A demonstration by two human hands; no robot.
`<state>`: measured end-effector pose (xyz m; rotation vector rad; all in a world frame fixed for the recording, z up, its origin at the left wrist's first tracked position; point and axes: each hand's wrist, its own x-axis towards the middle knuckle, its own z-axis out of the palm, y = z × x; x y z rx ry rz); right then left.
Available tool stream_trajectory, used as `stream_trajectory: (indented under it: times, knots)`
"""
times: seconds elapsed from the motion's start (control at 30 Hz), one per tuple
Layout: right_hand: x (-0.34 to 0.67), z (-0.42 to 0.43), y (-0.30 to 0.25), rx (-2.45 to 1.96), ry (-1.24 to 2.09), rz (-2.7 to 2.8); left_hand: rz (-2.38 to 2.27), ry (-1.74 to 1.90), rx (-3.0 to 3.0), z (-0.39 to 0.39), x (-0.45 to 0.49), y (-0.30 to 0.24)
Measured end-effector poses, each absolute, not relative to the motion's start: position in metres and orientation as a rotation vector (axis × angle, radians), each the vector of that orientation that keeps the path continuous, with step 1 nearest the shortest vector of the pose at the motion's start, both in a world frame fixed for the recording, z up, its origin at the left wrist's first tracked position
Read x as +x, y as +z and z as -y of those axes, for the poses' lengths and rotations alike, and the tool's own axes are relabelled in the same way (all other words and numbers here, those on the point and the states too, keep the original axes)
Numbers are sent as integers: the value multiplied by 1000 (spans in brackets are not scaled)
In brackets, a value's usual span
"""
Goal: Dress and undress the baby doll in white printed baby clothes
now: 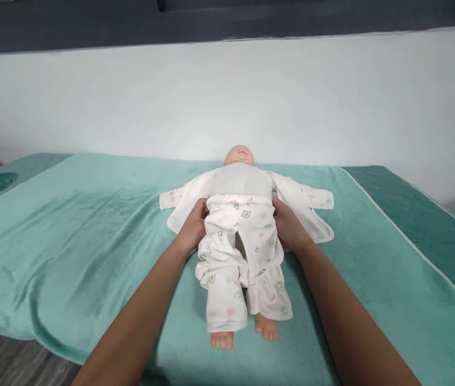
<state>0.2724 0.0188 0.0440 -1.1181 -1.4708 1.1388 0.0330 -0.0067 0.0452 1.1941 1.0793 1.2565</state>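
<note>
A baby doll (pixel 239 155) lies on its back, feet toward me and head at the far end. It wears white patterned baby pants (pixel 257 230), pulled up to the waist, with the bare feet sticking out of the leg ends. Under its arms and torso a white baby jacket (pixel 312 198) is spread open to both sides. My left hand (pixel 194 225) grips the waistband at the left hip, and my right hand (pixel 287 224) grips it at the right hip. Fingertips of both hands are partly hidden by the fabric and the doll's sides.
A green plush blanket (pixel 90 241) with wrinkles on the left covers the table. A darker green cloth (pixel 424 225) shows at the right. The white wall (pixel 227 96) rises right behind the doll's head. Grey floor (pixel 6 359) appears at lower left.
</note>
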Motion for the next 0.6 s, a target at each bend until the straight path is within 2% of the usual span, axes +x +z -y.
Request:
stream_trajectory:
  times: [0.1,0.3,0.6]
  knots:
    - [270,-18,46,-1139,1100,1498,-1174,1244,1182,6,35,48]
    - [268,-22,41,-1112,1074,1437,-1026,1241,1167,-1,37,45]
    - [265,-22,41,-1357,790,1429,-1289,1354,1184,-13,36,40]
